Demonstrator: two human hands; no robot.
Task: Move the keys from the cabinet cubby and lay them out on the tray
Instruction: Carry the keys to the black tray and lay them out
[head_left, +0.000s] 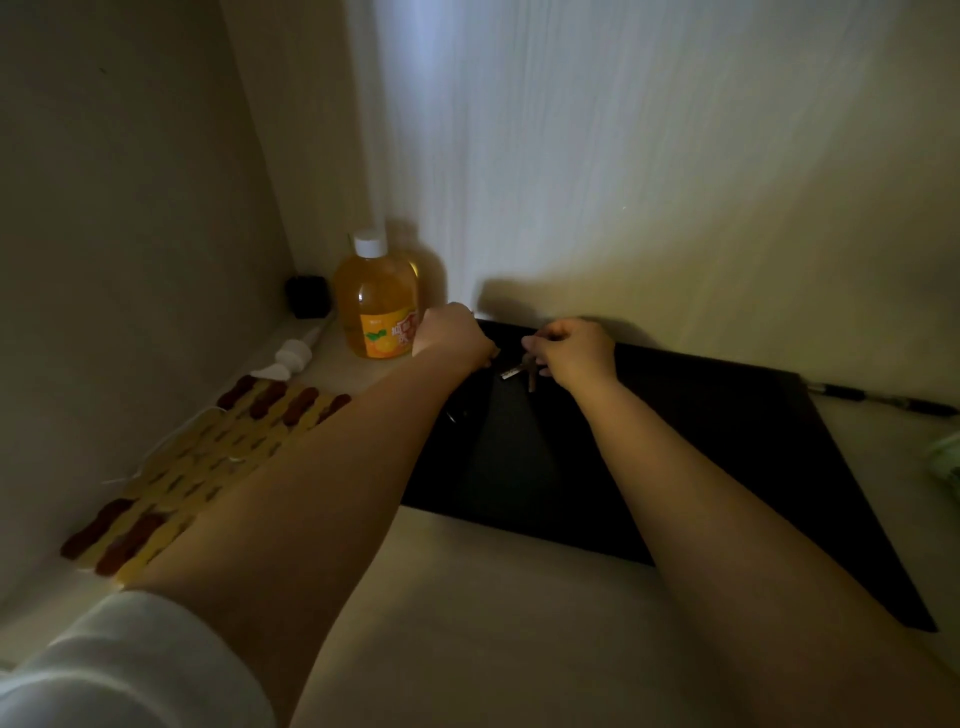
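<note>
A flat black tray (701, 467) lies on the pale cubby floor against the back wall. My right hand (576, 353) hovers over its far left part, fingers pinched on a small bunch of silvery keys (522, 371) that hang down and touch the tray. My left hand (454, 335) is curled at the tray's far left corner; what its fingers grip is hidden, though they seem to meet the keys. A small dark object (457, 413) lies on the tray beside my left forearm; it is too dim to identify.
An orange-liquid bottle (376, 306) with a white cap stands at the back left. A white pump head (291, 358) and a black box (307, 296) sit near it. A yellow and red mat (208, 457) covers the left floor. A pen (878, 397) lies at the right.
</note>
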